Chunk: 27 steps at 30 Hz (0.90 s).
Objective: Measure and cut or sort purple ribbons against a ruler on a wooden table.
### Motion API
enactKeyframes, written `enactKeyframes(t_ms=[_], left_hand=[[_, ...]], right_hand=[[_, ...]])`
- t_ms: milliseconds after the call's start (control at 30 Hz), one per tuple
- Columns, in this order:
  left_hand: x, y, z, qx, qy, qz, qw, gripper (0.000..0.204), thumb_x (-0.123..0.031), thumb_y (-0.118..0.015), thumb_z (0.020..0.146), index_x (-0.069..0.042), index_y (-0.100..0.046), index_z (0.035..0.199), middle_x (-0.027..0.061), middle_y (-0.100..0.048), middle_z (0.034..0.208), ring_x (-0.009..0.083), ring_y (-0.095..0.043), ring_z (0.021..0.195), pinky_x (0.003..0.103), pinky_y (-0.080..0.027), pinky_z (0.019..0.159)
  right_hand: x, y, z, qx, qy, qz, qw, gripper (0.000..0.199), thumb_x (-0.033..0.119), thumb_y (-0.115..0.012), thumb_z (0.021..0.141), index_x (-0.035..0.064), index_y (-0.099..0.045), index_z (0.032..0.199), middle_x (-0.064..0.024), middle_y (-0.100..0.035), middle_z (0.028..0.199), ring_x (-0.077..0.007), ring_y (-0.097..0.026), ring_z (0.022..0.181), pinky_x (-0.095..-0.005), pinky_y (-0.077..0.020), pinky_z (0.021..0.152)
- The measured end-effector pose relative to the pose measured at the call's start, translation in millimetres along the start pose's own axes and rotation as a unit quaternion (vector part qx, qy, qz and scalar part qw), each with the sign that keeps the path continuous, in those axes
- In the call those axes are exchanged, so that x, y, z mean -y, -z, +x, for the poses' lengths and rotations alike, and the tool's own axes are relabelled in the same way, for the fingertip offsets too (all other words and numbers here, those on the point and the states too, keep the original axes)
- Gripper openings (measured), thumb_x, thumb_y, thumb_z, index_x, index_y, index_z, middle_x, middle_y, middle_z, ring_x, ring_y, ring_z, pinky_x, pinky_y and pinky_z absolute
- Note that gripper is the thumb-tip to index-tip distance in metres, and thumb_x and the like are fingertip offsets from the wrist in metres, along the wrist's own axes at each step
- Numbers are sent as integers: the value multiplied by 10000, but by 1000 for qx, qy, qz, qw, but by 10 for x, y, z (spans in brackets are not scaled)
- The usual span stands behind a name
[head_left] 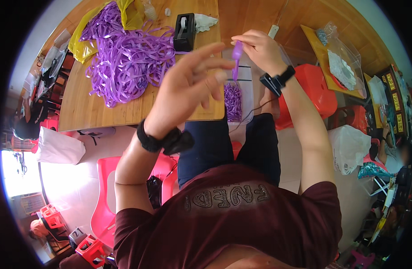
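**Purple ribbon strip pinched in right hand, left hand open**

Right hand (260, 49), upper centre of frame, pinches a short purple ribbon strip (237, 56) between thumb and fingertips; strip hangs down above a clear plastic tub (247, 96) holding small purple ribbon pieces (233, 102). Left hand (188, 85), centre of frame, is raised with fingers spread and released, grasping nothing, fingertips just beside the strip. Big loose ribbon pile (125, 56) lies upper left on the wooden table (103, 112), next to a black tape dispenser (184, 31) and yellow bag (82, 45). Step in hand looks like shaping or folding one strip. Next move likely calls for the left fingers closing on the strip's free end.
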State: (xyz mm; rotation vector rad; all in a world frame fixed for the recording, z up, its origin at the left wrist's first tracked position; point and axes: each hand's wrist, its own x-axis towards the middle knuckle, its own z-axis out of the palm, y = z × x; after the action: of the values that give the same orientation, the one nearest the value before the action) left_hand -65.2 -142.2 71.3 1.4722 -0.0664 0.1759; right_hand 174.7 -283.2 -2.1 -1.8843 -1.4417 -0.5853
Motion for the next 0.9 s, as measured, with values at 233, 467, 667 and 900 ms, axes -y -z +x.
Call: enactKeyframes(t_ms=[233,467,667,900], left_hand=[[390,381,626,-86,9,134,987,326,-205,-649,953,-3,-644,1209,39,-720,951,68,-603,668,220,-484,560],[890,345,1181,67,-32,407,910,249,-264,-609,895,-52,-732,937,180,-686,864,359,-658,816,415,-523,737],[1359,425,1347,118,-38,532,837,268,-260,-619,893,-10,-710,920,183,-680,841,364,-640,818,434,-503,728],[1395,431,1394,103,-1,505,857,263,-272,-626,883,-27,-719,906,166,-691,871,365,-645,833,430,-508,731]], right_hand=[[-626,-679,-161,122,-143,74,979,171,134,-649,903,83,-740,1039,-104,-722,941,-245,-682,844,-318,-530,749],[-1130,-1112,-661,216,-332,176,901,242,231,-662,904,1,-722,950,-109,-674,733,-150,-607,620,-302,-468,571],[-480,-1094,-906,215,-445,404,770,215,224,-635,926,29,-714,882,-14,-604,682,-95,-509,567,-253,-376,495],[-282,-978,-1378,199,-527,416,714,271,232,-581,978,28,-716,860,1,-600,665,-75,-517,531,-208,-391,483]])
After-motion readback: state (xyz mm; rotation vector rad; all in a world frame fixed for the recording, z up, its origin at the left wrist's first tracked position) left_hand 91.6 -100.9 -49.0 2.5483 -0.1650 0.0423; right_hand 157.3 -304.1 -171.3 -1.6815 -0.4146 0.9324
